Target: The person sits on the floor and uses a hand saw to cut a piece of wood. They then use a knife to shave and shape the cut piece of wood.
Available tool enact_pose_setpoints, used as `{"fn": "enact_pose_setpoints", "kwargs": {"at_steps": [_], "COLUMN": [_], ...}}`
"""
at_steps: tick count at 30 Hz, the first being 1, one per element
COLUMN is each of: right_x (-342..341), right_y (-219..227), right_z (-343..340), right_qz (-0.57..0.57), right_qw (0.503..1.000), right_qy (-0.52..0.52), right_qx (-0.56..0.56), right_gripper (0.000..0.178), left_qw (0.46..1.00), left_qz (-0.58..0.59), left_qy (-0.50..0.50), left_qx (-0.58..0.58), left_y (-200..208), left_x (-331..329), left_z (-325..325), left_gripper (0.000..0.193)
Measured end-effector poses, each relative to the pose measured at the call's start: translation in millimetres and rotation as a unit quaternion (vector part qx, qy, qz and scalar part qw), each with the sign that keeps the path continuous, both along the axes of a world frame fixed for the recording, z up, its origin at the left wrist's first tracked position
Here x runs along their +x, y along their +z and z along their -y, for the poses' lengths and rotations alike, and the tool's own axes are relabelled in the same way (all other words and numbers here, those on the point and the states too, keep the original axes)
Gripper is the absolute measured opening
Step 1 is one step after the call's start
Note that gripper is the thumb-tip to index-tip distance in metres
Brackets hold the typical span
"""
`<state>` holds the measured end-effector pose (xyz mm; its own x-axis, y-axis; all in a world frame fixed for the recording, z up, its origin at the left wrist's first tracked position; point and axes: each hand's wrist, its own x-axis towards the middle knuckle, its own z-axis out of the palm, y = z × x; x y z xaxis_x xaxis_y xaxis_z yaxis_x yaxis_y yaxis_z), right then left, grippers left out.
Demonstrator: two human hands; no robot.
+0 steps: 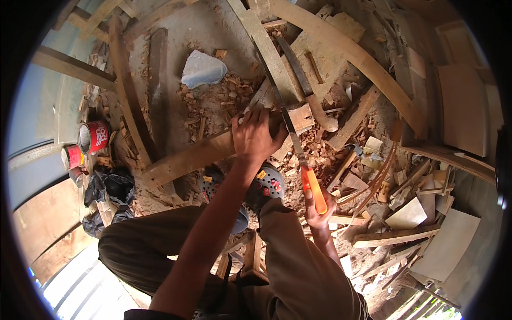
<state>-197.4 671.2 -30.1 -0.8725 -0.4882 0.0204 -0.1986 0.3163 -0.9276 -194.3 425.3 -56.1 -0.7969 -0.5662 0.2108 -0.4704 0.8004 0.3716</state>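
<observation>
My right hand (321, 209) is closed round the orange handle of a handsaw (313, 188). The narrow blade runs up and away from me, across the right end of a wooden board (194, 154). My left hand (256, 133) lies over that board just left of the blade, its fingers bent over the far edge and gripping it. The board slants across in front of my grey clogs (272, 183). Past the saw, a machete (321, 114) with a wooden handle rests on a wide piece of timber.
Wood chips (234, 93) and offcuts (406, 214) litter the ground. A whitish stone-like chunk (203, 69) sits at the far left. Curved timbers (362, 56) span the far side. Red tins (97, 136) and black plastic bags (118, 184) are at left. Between my legs is a wooden stool (252, 261).
</observation>
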Motion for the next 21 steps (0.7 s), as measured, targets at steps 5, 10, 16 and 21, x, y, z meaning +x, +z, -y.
{"fn": "enact_pose_setpoints", "kwargs": {"at_steps": [5,10,16,21], "right_x": [1,10,31,22], "right_y": [-13,-16,-12,-15], "right_z": [-3,-22,-66,-43], "right_qz": [-0.064,-0.065,-0.093,-0.171], "right_qw": [0.998,0.997,0.991,0.984], "right_qy": [0.019,0.027,0.063,0.043], "right_qx": [0.010,0.029,0.073,0.038], "right_gripper": [0.017,0.019,0.021,0.018], "left_qw": [0.998,0.999,0.997,0.997], "left_qz": [-0.022,0.007,0.022,0.069], "left_qy": [0.004,0.019,0.021,0.021], "left_qx": [-0.062,-0.042,-0.065,0.021], "left_y": [-1,-4,-7,1], "left_x": [-4,-6,-3,-5], "left_z": [-2,-1,0,-3], "left_gripper": [0.041,0.044,0.047,0.054]}}
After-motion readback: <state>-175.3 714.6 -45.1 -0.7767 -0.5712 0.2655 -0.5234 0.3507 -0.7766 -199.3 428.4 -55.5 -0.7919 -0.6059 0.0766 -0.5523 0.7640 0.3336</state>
